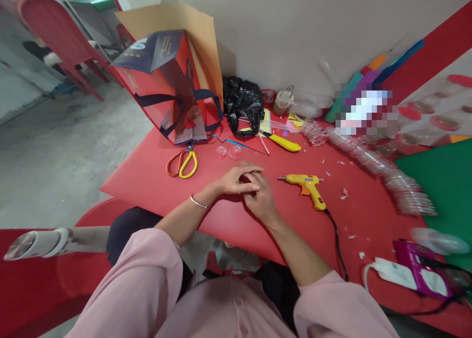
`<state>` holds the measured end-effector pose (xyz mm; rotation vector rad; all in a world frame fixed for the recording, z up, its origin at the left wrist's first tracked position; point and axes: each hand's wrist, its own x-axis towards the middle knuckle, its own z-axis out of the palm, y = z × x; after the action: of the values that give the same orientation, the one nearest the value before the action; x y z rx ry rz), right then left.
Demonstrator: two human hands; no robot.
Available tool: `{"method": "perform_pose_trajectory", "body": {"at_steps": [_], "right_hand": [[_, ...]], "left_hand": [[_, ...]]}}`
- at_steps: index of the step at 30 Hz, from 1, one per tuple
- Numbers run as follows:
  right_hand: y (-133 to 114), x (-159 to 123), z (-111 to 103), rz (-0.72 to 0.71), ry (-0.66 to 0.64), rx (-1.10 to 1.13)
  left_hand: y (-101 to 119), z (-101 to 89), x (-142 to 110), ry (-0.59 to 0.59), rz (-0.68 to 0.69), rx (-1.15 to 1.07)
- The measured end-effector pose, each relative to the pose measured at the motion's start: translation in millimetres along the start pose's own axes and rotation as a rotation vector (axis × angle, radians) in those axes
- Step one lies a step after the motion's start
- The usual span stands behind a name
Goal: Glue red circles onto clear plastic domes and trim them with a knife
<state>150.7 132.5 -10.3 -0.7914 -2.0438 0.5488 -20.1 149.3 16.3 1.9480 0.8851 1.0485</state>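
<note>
My left hand (236, 178) and my right hand (260, 196) rest together on the red table (155, 180), near its front edge. The left fingers lie stretched over the right hand's fingers, which curl inward beneath them. Nothing shows in either hand. A thin bangle circles my left wrist. A yellow glue gun (308, 186) lies just right of my hands, nozzle pointing left, its black cord running toward me. Two small clear plastic domes (227, 152) sit just beyond my hands.
Orange-and-yellow scissors (182, 163) lie left of the domes. A red shopping bag (167, 87) and a black plastic bag (241, 104) stand at the back. A yellow-handled cutter (282, 142), a row of clear cups (376, 163), green sheet (442, 180) and power strip (394, 273) lie right.
</note>
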Motion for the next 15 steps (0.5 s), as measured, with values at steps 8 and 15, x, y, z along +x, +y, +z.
{"method": "perform_pose_trajectory", "body": {"at_steps": [8,15], "right_hand": [[2.6,-2.4,0.8,0.012,-0.012,0.031],[2.5,-3.2,1.2,0.016,-0.014,0.013]], "left_hand": [[-1.9,0.5,0.1,-0.008,0.037,0.048],[-1.9,0.5,0.3,-0.013,0.032,0.019]]}}
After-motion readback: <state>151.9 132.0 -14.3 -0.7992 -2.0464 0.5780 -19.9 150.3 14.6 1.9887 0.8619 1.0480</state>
